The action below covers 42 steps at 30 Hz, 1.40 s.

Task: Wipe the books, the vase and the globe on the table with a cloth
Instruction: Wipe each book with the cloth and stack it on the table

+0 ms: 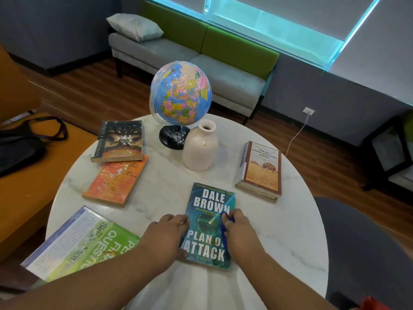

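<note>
Sweeping strokes are advised: teal paperback book [206,239] gripped by left hand [165,237], crumpled blue cloth [225,236] clamped under right hand [241,233]

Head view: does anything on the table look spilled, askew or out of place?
White specks, like powder or dust, lie scattered on the globe's black base, the dark book and the orange book. The green book overhangs the near-left edge of the table. Nothing looks broken.
</note>
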Tool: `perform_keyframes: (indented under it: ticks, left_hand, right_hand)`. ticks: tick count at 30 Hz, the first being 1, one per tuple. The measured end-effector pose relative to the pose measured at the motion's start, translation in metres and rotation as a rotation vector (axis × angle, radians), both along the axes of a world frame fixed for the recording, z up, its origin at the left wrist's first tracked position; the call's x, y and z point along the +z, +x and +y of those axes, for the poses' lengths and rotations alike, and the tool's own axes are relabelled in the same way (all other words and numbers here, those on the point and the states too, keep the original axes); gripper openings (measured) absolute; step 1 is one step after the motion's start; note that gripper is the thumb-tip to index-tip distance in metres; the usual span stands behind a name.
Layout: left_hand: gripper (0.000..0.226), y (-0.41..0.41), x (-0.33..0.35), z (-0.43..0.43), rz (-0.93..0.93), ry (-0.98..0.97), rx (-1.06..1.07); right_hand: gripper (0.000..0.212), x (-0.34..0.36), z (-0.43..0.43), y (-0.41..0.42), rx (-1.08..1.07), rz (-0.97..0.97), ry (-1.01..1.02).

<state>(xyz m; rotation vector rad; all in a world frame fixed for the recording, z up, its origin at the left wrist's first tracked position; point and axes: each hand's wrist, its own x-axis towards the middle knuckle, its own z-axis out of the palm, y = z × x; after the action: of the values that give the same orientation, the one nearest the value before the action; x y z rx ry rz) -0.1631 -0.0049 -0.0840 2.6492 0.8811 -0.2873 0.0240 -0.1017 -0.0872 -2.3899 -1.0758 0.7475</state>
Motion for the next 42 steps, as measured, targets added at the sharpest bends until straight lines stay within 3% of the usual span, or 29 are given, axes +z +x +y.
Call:
perform_keyframes:
  ticks: [3, 5, 7, 10, 12, 14, 19, 25, 31, 35, 37, 41, 42]
  left_hand:
    - [0.076, 0.0, -0.001, 0.0, -0.014, -0.01, 0.007]
    - [0.076, 0.0, -0.001, 0.0, -0.011, -0.005, 0.003]
    - [0.076, 0.0, -0.001, 0.0, -0.01, -0.002, -0.002]
    - [0.076, 0.001, -0.001, -0.001, -0.009, -0.013, 0.001]
    - [0.076, 0.0, -0.002, -0.001, -0.006, -0.026, 0.004]
    - [0.077, -0.001, -0.003, -0.001, -0.012, -0.029, 0.007]
    - [0.078, -0.001, -0.004, 0.0, -0.017, -0.034, 0.003]
    - [0.079, -0.002, -0.004, 0.0, -0.019, -0.043, 0.008]
    - [0.079, -0.003, -0.007, 0.0, -0.026, -0.021, 0.012]
    - [0.081, -0.006, -0.012, 0.001, -0.044, -0.006, 0.023]
    - [0.081, -0.007, -0.013, 0.001, -0.067, -0.026, 0.03]
    - [0.081, -0.009, -0.019, -0.004, -0.129, -0.084, 0.081]
    - [0.081, -0.01, -0.021, -0.006, -0.143, -0.097, 0.096]
  right_hand:
    - [0.007, -0.003, -0.023, -0.011, 0.176, -0.08, -0.016]
    - [0.022, -0.002, -0.027, -0.009, 0.215, -0.062, -0.041]
    - [0.029, -0.002, -0.024, -0.001, 0.154, -0.062, -0.033]
    - [0.015, 0.003, -0.013, -0.005, 0.007, 0.04, 0.014]
    - [0.011, 0.0, -0.019, -0.023, 0.046, 0.131, 0.022]
    - [0.019, 0.01, -0.028, -0.037, 0.162, 0.058, -0.045]
    - [0.022, 0.014, -0.013, -0.025, -0.133, 0.332, 0.069]
    - [0.031, 0.014, -0.022, -0.039, -0.139, 0.477, 0.051]
    - [0.022, 0.012, -0.002, -0.026, -0.226, 0.435, 0.102]
    - [0.019, 0.003, -0.018, -0.045, -0.042, 0.338, -0.009]
    - [0.014, 0.006, -0.014, -0.04, 0.008, 0.357, 0.053]
    - [0.013, 0.002, 0.008, -0.024, 0.004, 0.09, 0.081]
    - [0.019, -0.007, 0.006, -0.023, 0.132, -0.033, 0.015]
